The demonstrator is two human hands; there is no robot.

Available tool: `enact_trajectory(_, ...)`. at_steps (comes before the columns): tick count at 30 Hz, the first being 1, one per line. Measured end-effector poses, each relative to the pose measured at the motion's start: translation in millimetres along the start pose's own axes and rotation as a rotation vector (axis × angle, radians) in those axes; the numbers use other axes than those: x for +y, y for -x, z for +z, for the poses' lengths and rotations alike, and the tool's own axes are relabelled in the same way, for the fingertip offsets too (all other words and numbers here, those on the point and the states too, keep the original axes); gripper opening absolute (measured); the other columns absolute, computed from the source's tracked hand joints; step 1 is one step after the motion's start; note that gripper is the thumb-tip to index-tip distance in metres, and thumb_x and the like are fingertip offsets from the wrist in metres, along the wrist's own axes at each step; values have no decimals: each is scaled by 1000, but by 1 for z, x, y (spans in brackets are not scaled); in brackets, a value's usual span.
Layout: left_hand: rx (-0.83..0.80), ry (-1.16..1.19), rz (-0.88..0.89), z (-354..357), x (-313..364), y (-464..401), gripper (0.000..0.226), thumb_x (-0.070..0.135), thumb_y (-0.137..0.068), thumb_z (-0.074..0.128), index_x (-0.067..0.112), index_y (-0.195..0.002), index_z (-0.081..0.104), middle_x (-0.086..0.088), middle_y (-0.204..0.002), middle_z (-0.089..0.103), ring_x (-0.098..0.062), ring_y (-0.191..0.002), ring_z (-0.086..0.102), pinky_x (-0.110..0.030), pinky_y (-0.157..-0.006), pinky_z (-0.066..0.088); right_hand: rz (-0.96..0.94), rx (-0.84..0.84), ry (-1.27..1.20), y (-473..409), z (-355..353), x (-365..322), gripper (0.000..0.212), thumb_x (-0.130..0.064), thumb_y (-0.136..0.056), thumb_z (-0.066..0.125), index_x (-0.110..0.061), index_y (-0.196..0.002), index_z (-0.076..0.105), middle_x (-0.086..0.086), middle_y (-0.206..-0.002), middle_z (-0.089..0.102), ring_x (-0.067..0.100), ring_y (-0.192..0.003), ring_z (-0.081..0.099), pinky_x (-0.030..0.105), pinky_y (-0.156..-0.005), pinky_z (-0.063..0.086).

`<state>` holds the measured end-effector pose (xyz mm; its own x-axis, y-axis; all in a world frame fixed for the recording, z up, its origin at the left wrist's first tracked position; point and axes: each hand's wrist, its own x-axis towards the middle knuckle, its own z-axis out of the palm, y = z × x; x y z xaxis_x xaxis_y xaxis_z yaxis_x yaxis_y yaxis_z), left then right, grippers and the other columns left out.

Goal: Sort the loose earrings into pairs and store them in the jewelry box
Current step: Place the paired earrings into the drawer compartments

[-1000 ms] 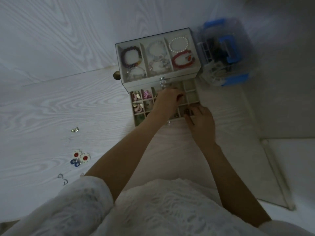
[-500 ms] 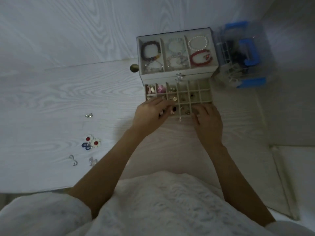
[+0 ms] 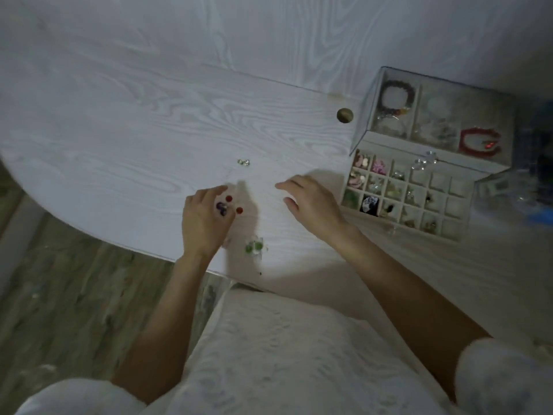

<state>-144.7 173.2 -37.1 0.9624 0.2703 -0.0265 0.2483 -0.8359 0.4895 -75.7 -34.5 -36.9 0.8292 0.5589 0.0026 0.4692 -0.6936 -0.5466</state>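
Earrings (image 3: 229, 205) perhaps under left fingers (image 3: 220, 191)

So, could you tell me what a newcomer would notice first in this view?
Probably the left hand on the white table, its fingers curled over the red and blue flower earrings. To the right stands the jewelry box, its drawer of small compartments pulled open, a red bracelet bright under the clear lid. The right hand hovers open between them.

blue container (image 3: 538, 163) cut by right edge, drawer (image 3: 449, 232) earrings too small, blurred
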Motion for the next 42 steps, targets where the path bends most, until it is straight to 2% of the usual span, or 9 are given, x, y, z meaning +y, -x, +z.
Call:
enact_trajectory(4, -8, -103, 51, 4, -27, 9, 47, 33, -79, 52, 11, -120, 58, -11, -113, 63, -32, -101, 55, -38, -89, 43, -83, -123, 66, -74, 22, -18, 43, 0, -91, 48, -10, -133, 46, 14, -132, 47, 31, -119, 41, 42, -90, 46)
enact_trajectory(8, -50, -72, 42, 11, -28, 13, 53, 26, -76, 66, 7, -125, 54, -13, -116, 60, -33, -104, 51, -36, -92, 40, -82, -243, 152, -117, 42, -22, 52, 9, -91, 40, -15, -137, 43, 6, -145, 37, 25, -130, 30, 29, -101, 33)
enact_trajectory(14, -111, 77, -99, 14, -23, 5, 52, 19, -80, 64, 12, -129, 50, -12, -125, 54, -30, -112, 49, -34, -92, 40, -129, -141, 200, -111, 53, -12, 32, 17, -81, 51, 1, -106, 63, 17, -107, 63, 34, -95, 53, 43, -73, 50)
enact_trajectory(19, 46, 159, -55, -1, -35, 12, 35, 15, -85, 61, 14, -120, 59, -6, -113, 62, -21, -97, 58, -30, -83, 45, -75, -90, 111, -84, 46, -11, 21, 14, -83, 52, 2, -94, 64, 20, -93, 62, 33, -83, 55, 44, -70, 49)
enact_trajectory(23, 183, 195, -215, -10, -60, 31, 32, 17, -86, 62, 14, -118, 59, -6, -110, 62, -19, -94, 56, -39, -82, 49, -9, -36, 56, -58, 48, -14, 5, 2, -86, 58, -1, -88, 62, 18, -85, 61, 29, -74, 56, 40, -63, 50)
enact_trajectory(26, 108, 215, -303, -11, -75, 43, 46, 25, -82, 67, 14, -124, 54, -8, -117, 56, -21, -98, 54, -38, -85, 49, 40, -11, 19, -43, 51, -16, 2, -2, -85, 61, -3, -86, 62, 15, -83, 61, 26, -70, 56, 36, -61, 49)
enact_trajectory(31, 46, 199, -310, -7, -72, 44, 49, 25, -79, 70, 16, -124, 53, -6, -112, 53, -15, -82, 55, -32, -81, 50, 84, -11, -17, -27, 53, -19, 3, -2, -84, 62, -5, -84, 62, 12, -82, 60, 22, -70, 55, 33, -62, 49)
enact_trajectory(36, 37, 206, -311, -5, -65, 23, 37, 17, -81, 67, 18, -117, 60, -5, -112, 55, -11, -82, 52, -29, -83, 46, 88, -13, -18, -20, 54, -21, 4, -1, -84, 62, -4, -85, 62, 12, -86, 59, 20, -71, 53, 30, -61, 46)
enact_trajectory(42, -16, 190, -280, -7, -71, 13, 12, 19, -82, 65, 20, -93, 69, -1, -91, 68, -17, -84, 62, -29, -79, 49, 92, 3, -25, -18, 55, -22, 4, 0, -84, 62, -4, -84, 62, 12, -86, 59, 21, -72, 54, 28, -61, 44)
